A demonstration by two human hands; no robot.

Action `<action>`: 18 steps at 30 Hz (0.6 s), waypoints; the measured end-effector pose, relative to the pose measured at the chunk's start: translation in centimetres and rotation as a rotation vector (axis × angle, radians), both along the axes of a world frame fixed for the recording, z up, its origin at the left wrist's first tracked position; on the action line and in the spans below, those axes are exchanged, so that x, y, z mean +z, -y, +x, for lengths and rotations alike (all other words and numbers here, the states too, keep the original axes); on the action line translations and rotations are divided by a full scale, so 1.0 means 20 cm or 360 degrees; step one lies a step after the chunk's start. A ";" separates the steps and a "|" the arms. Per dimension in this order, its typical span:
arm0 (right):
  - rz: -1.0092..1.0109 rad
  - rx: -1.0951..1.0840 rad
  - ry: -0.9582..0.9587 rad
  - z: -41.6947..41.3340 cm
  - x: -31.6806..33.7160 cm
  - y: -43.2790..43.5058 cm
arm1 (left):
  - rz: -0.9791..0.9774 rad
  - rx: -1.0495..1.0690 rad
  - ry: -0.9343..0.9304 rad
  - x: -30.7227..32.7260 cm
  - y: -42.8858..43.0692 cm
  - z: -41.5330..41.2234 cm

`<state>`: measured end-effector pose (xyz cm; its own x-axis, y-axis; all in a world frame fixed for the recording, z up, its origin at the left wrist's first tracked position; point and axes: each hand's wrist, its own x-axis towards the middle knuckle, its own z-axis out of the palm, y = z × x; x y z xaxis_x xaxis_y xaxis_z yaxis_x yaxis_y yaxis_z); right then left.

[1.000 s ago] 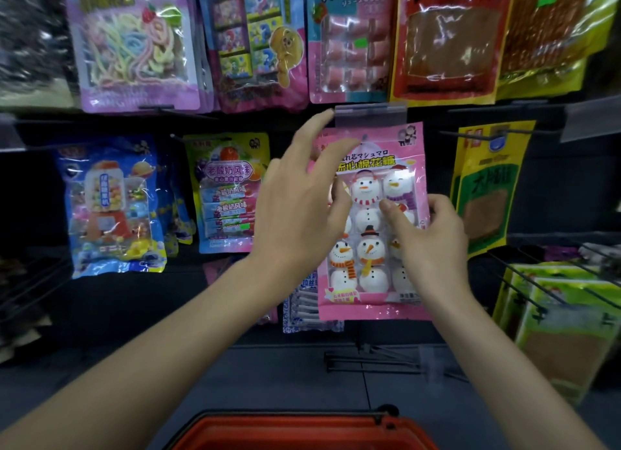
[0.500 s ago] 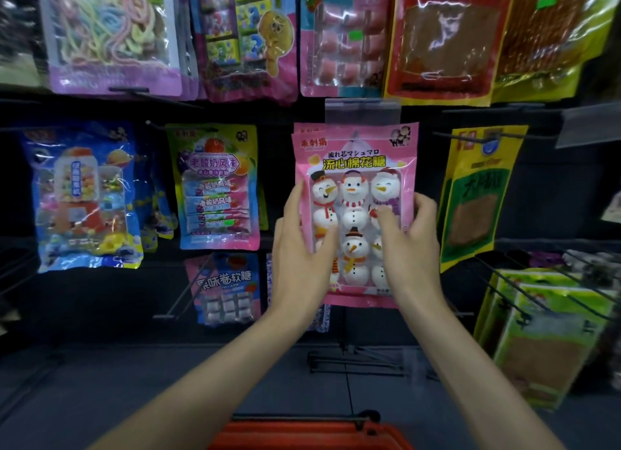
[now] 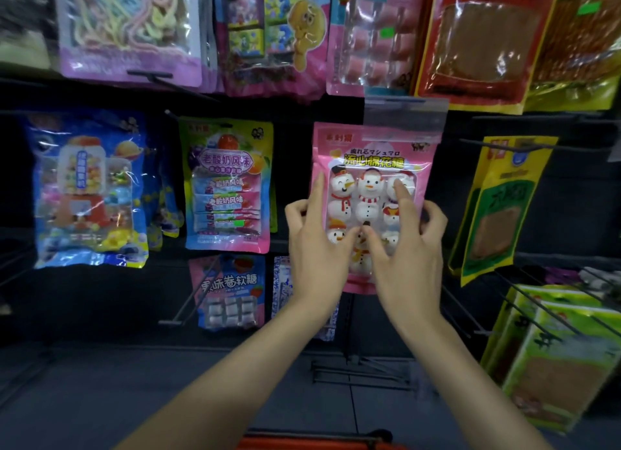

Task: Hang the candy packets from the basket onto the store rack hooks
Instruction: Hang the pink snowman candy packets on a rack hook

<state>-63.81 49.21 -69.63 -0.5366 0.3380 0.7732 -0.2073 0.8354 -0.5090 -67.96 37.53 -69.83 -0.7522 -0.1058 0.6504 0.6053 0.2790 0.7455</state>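
Note:
A pink snowman marshmallow packet hangs at the middle of the rack under a clear price tag holder. My left hand grips its lower left edge, thumb on the front and index finger lying up along the side. My right hand grips the lower right edge the same way, its index finger resting on a top snowman. Both thumbs meet at the packet's centre. The red basket shows only as a rim at the bottom edge.
Hanging to the left are a blue toy-candy packet and a yoghurt candy packet. Yellow-green snack packets hang to the right. Bare wire hooks stick out lower left, and more packets fill the row above.
My left hand came down from the packet's top to its lower left edge. Both hands now grip the packet with index fingers stretched upward.

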 end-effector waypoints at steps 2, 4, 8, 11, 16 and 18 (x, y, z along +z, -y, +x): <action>0.0019 -0.0007 0.0040 -0.05 0.00 -0.01 | -0.0055 0.0063 -0.0009 0.01 -0.02 -0.04; 0.0023 -0.0001 0.0086 -0.11 0.02 -0.03 | -0.0110 0.0106 0.0007 0.01 -0.05 -0.09; 0.0023 0.0020 0.0190 -0.22 0.06 -0.06 | -0.0169 0.0153 0.0037 0.03 -0.07 -0.19; 0.0033 0.0030 0.0229 -0.29 0.09 -0.07 | -0.0215 0.0195 0.0044 0.05 -0.08 -0.25; 0.0027 0.0033 0.0303 -0.39 0.13 -0.09 | -0.0286 0.0226 0.0041 0.08 -0.08 -0.35; 0.0033 0.0048 0.0328 -0.42 0.14 -0.09 | -0.0317 0.0233 0.0049 0.09 -0.07 -0.37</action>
